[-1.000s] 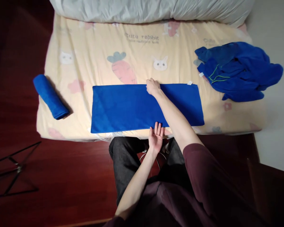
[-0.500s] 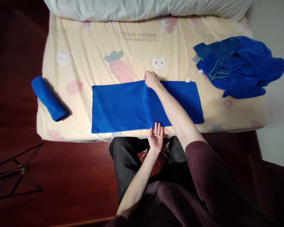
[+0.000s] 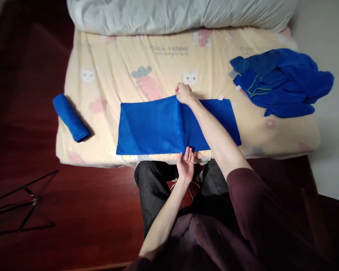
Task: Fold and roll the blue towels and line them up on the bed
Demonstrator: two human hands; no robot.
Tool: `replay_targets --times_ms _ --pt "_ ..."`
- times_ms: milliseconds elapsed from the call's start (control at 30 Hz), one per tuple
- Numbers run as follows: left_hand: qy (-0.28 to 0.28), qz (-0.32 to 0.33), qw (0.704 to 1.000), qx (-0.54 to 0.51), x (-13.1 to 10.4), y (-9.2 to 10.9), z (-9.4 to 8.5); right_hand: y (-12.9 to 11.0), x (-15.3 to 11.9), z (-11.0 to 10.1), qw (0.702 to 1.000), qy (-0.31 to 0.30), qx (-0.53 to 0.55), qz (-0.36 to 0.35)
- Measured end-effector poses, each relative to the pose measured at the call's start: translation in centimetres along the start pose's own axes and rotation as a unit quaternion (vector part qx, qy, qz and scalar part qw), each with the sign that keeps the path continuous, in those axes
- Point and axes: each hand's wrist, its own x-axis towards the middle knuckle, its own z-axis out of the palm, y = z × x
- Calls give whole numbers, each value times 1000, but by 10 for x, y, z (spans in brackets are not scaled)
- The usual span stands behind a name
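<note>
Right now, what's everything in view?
Flat rectangular cloth: 1, blue, centre
Rolled cloth: 1, blue, left
Crumpled fabric heap: 1, blue, right
Patterned sheet: 1, cream, underneath
Puffy bedding: 1, whitish, far side
Thin-legged stand: 1, black, lower left
Floor: 1, dark red, below
Wall: 1, grey, right
Dark shape: unclear, lower right
Trousers, shirt: 1 each, dark grey, maroon, bottom
Left hand: 1, bare, near edge
Right hand: 1, bare, grip on cloth's far edge
</note>
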Motion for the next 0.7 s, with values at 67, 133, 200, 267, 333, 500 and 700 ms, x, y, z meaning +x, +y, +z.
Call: replay_targets --times_ms 67,133,200,267,333,500,700 --pt "-21 12 999 40 -13 14 -3 -8 -13 -22 999 23 29 1" --pt "-46 43 994 94 -26 35 -6 -18 -31 -49 996 32 88 11" --pt "-68 98 983 142 -40 63 -5 -26 -54 -80 984 29 176 17" --pt "-82 170 967 173 -53 100 3 -31 -78 -111 961 26 275 -2" --pt "-94 249 941 209 -67 142 18 -33 -103 -140 932 34 357 -45" --pt "-76 445 815 363 -109 255 76 -38 -157 -197 891 136 414 -125" --pt "-50 570 729 376 -165 341 153 -63 -209 -237 855 254 389 -230"
